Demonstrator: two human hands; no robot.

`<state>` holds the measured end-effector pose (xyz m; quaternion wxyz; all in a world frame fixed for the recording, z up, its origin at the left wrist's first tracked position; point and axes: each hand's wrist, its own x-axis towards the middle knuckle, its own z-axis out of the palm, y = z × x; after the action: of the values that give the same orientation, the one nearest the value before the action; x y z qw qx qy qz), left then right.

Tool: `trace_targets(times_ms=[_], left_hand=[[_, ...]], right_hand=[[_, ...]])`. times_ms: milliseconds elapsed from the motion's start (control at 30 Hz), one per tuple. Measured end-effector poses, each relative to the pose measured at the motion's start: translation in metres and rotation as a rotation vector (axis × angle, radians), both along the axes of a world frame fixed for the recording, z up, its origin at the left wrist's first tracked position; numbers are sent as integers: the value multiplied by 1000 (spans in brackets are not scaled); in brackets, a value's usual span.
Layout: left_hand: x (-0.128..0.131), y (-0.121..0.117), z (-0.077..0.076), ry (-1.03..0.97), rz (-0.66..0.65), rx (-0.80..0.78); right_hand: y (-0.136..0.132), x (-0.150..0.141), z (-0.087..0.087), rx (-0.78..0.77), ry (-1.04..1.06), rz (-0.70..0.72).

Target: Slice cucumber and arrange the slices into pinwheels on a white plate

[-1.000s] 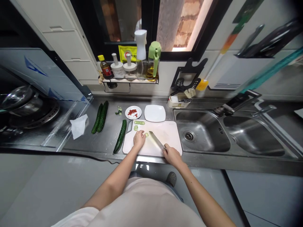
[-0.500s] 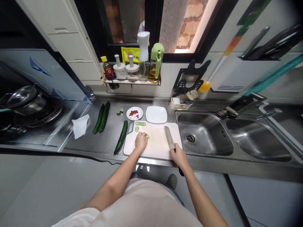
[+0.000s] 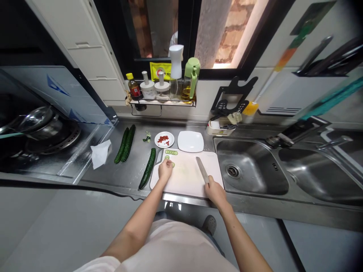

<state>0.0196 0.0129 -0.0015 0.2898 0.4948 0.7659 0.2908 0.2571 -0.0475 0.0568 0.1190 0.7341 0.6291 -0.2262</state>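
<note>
My left hand (image 3: 165,170) is closed on a small cucumber slice (image 3: 173,165) over the left part of the white cutting board (image 3: 187,183). Just beyond its fingers, a row of thin cucumber slices (image 3: 171,152) lies along the board's far edge. My right hand (image 3: 215,192) grips a kitchen knife (image 3: 202,169) by its handle, the blade angled away over the board's right side. A whole cucumber (image 3: 147,169) rests just left of the board. Behind the board are a round plate with chopped red pieces (image 3: 164,144) and a white square plate (image 3: 190,141).
Two more cucumbers (image 3: 124,144) and a paper towel (image 3: 100,154) lie on the steel counter to the left. At right is a double sink (image 3: 252,166) with a faucet (image 3: 297,130). A rack of seasoning bottles (image 3: 163,101) hangs behind. A stove with a pot (image 3: 42,126) stands far left.
The knife has swung from the middle of the board, near my left hand, to its right side. My left hand has shifted slightly left with the slice, close to the other slices.
</note>
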Motion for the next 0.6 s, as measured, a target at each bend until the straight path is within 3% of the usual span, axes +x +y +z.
trace_targets(times_ms=[167, 333, 600], left_hand=[[-20, 9, 2, 81, 90, -17], [-24, 15, -1, 144, 114, -4], [-21, 15, -5, 293, 40, -13]], right_hand=[[2, -5, 3, -17, -10, 40], [4, -3, 1, -14, -4, 46], [4, -1, -1, -18, -3, 56]])
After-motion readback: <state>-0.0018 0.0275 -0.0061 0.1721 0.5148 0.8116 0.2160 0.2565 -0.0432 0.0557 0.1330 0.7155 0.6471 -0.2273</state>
